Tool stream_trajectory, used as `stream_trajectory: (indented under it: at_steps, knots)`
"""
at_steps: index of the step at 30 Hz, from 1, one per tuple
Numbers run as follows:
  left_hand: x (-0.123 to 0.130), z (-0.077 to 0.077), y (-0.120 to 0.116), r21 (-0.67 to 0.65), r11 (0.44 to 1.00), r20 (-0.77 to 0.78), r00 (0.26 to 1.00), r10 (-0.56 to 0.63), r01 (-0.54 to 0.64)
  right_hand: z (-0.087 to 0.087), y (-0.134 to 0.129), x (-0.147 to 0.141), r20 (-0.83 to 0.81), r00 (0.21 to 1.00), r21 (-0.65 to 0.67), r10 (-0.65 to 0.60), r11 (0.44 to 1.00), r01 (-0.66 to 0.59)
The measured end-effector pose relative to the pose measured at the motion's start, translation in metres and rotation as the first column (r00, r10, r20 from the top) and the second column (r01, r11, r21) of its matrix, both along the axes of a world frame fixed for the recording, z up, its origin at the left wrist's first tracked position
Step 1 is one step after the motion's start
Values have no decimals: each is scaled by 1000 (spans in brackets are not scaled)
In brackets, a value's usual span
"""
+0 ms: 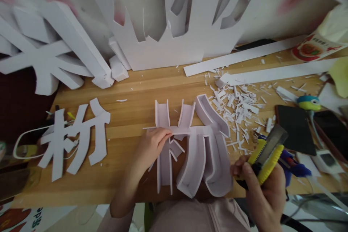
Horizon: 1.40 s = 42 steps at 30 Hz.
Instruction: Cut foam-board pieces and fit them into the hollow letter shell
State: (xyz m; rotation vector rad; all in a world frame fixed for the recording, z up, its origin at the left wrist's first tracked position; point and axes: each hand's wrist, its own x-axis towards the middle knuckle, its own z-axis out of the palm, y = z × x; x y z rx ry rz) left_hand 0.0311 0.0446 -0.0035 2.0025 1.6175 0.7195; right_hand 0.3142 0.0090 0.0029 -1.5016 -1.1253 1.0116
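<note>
In my right hand (265, 190) is a yellow utility knife (265, 157), its wide grey blade end pointing up and away from me. My left hand (156, 143) has its fingers pressed together on a thin white foam strip (181, 131). That strip lies across the left part of a white foam character (191, 159), which sits face down with its thin upright side walls showing. What exactly is under the left fingertips is hidden. The knife is to the right of the character, apart from it.
Foam scraps (240, 105) are heaped right of the character. A flat foam character (78, 134) lies left, with another thick one (51, 50) behind it. A cut-out foam sheet (174, 49) leans on the wall. At right are long strips (282, 70), a paper cup (315, 45) and a black phone-like slab (295, 128).
</note>
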Motion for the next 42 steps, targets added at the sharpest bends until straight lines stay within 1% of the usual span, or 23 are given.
stream_trajectory:
  at_steps: [3,11,14,17,20,22,27,31,36,42]
  knots:
    - [1,-5,-3,27,1000,7,1000,0,-1,6,0,-7,-33,998,16,56,998,-56]
    - [3,-10,-6,136,991,-36,999,8,-3,4,-6,-3,-134,991,12,18,1000,-17]
    - [6,-11,-6,167,986,-76,997,6,7,4,-6,-3,-156,988,-22,-10,1000,6]
    - [7,-11,-8,209,978,-107,994,16,6,1,-7,-3,-154,988,-44,-17,999,11]
    - [8,-10,-9,230,973,-130,991,26,5,-1,-8,-2,-136,991,-32,0,999,-4]
    - [8,-10,-9,229,973,-147,989,17,17,-1,-9,-1,-125,992,-43,2,999,-8]
    - [8,-8,-9,216,975,-186,982,-9,50,2,-10,-4,-101,993,-82,-58,995,50]
    - [9,-4,-7,187,981,-200,980,-18,57,0,-10,-5,-110,992,-81,-56,996,47]
    - [11,-1,-7,133,990,-217,976,-19,49,-3,-9,-2,-134,991,-15,-3,1000,1]
    - [7,-2,-10,76,996,-237,971,-19,38,7,-4,-1,-167,985,19,38,999,-35]
